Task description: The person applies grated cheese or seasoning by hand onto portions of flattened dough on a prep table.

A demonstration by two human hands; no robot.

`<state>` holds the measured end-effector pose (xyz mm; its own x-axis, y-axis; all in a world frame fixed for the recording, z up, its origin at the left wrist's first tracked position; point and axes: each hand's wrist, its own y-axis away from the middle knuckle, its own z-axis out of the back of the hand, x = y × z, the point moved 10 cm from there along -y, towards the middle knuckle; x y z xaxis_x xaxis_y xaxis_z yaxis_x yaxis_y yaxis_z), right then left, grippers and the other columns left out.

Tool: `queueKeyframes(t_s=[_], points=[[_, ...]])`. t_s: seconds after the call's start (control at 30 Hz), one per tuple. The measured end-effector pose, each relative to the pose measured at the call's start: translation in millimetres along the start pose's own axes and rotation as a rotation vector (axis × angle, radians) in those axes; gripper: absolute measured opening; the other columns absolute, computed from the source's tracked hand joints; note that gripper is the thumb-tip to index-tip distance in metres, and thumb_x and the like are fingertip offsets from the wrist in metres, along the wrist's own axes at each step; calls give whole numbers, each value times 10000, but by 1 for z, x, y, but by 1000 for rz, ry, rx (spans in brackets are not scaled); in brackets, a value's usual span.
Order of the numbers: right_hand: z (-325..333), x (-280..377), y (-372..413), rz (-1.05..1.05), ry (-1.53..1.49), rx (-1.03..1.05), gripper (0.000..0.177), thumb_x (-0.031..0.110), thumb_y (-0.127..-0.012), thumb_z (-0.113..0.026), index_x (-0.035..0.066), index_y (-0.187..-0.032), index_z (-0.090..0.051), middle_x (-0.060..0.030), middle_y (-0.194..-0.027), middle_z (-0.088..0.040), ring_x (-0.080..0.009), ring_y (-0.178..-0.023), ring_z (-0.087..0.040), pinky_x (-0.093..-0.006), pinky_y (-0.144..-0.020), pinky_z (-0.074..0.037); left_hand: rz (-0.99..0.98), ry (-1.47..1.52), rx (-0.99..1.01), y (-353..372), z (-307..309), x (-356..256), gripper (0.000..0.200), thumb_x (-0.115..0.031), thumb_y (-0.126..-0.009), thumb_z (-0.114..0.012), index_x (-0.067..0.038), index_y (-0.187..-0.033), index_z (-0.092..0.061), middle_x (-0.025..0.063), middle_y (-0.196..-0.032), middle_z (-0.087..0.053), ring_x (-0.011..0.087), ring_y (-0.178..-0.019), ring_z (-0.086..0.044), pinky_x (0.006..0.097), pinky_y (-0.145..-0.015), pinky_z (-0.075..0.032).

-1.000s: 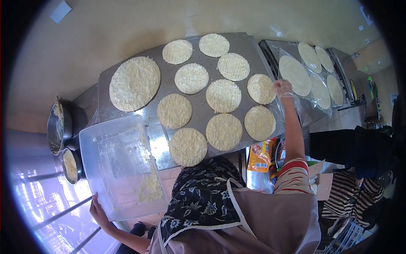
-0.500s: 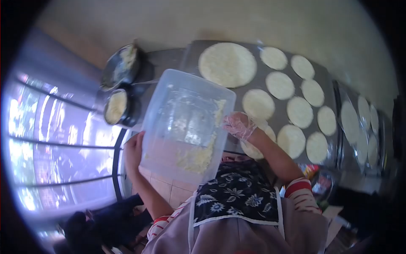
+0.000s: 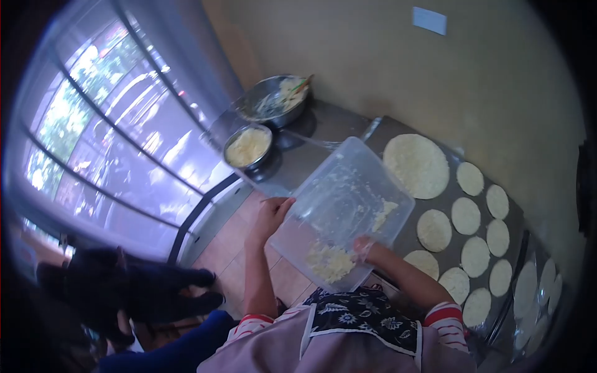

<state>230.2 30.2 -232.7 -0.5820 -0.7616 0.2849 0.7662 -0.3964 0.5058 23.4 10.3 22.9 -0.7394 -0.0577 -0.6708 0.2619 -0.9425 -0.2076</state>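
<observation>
My left hand [image 3: 273,217] grips the left rim of a clear plastic container [image 3: 336,193], which is tilted towards me. Inside, a pale crumbly mixture [image 3: 331,261] is heaped in the near corner, with a smaller clump [image 3: 384,216] along the right wall and smears on the bottom. My right hand [image 3: 364,247], in a thin clear glove, reaches over the right rim beside the heap. Its fingers are blurred and partly hidden, so their grip does not show.
Several flat pale rounds [image 3: 466,216] and one larger round [image 3: 416,166] lie on the dark table at right. A metal bowl of pale mixture [image 3: 249,148] and a larger bowl [image 3: 273,102] stand at the back left. A barred window [image 3: 118,118] is at left; a dark-clothed person's legs [image 3: 155,283] show below.
The view has swung left, so the table and rounds appear further right. My right hand has moved from the container's right rim to inside by the near corner, where the mixture is now more heaped.
</observation>
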Motion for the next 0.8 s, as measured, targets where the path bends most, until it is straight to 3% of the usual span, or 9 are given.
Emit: queueKeyframes(t_s=[0.13, 0.2, 0.27, 0.3, 0.33, 0.43, 0.6, 0.67, 0.8], points=[[-54, 16, -30, 182, -161, 18, 150, 185, -732, -573, 65, -819, -588, -134, -754, -559, -295, -737, -543, -411, -711, -457, 145, -121, 86, 2, -13, 38, 348, -318, -886, -564, 8, -965, -655, 211, -833, -644, 314, -753, -632, 366, -701, -478], [-21, 47, -7, 622, -63, -388, 139, 189, -730, -586, 71, -798, -609, -128, -853, -606, -261, -852, -563, -385, -776, -463, 99, -16, 144, 1, -18, 35, 326, -257, -910, -543, 34, -1019, -640, 209, -891, -663, 230, -843, -641, 346, -752, -478], [-32, 39, -40, 443, -67, -393, 107, 183, -746, -605, 79, -771, -612, -109, -820, -594, -235, -819, -556, -376, -768, -466, 95, 30, 138, -14, -28, 67, 315, -260, -917, -536, 23, -984, -658, 103, -728, -637, 104, -705, -533, 289, -695, -446], [-18, 55, -26, 872, -334, -616, 87, 152, -724, -610, 95, -789, -616, -105, -818, -583, -258, -811, -535, -388, -761, -454, 23, 66, 195, -24, -37, 57, 282, -228, -913, -536, 15, -919, -678, 53, -720, -631, 104, -709, -527, 295, -686, -441], [-12, 37, 20, 1338, -552, -853, 106, 122, -702, -616, 111, -807, -620, -101, -815, -571, -280, -803, -514, -400, -755, -442, 105, -191, 328, -10, -28, 3, 409, -344, -940, -486, -7, -1127, -622, 182, -1117, -620, 265, -1083, -566, 342, -946, -414], [-11, 30, 33, 1085, -537, -964, 110, 123, -700, -617, 111, -810, -622, -102, -815, -573, -282, -802, -518, -400, -752, -443, -18, -84, 349, -8, -41, -22, 405, -292, -950, -453, 41, -1118, -608, 173, -1107, -628, 256, -1040, -577, 333, -923, -424], [-15, 31, 27, 804, -567, -985, 121, 126, -697, -620, 111, -817, -625, -107, -813, -579, -286, -798, -527, -400, -747, -446, -152, -49, 452, 22, -63, -251, 397, -293, -946, -460, 39, -1097, -615, 163, -1063, -628, 243, -996, -574, 330, -890, -428], [-10, 18, 29, 676, -594, -1006, 126, 127, -695, -621, 110, -820, -626, -108, -813, -581, -287, -796, -530, -400, -745, -448, -215, -39, 518, -26, -100, -100, 393, -294, -944, -463, 38, -1087, -618, 159, -1041, -628, 237, -975, -572, 329, -873, -429], [-5, 12, 3, 443, -652, -1020, 135, 129, -692, -623, 110, -825, -628, -112, -812, -585, -290, -793, -537, -400, -740, -450, -320, -14, 632, 27, -109, -288, 386, -295, -940, -469, 36, -1066, -624, 149, -997, -629, 223, -931, -568, 327, -840, -433]])
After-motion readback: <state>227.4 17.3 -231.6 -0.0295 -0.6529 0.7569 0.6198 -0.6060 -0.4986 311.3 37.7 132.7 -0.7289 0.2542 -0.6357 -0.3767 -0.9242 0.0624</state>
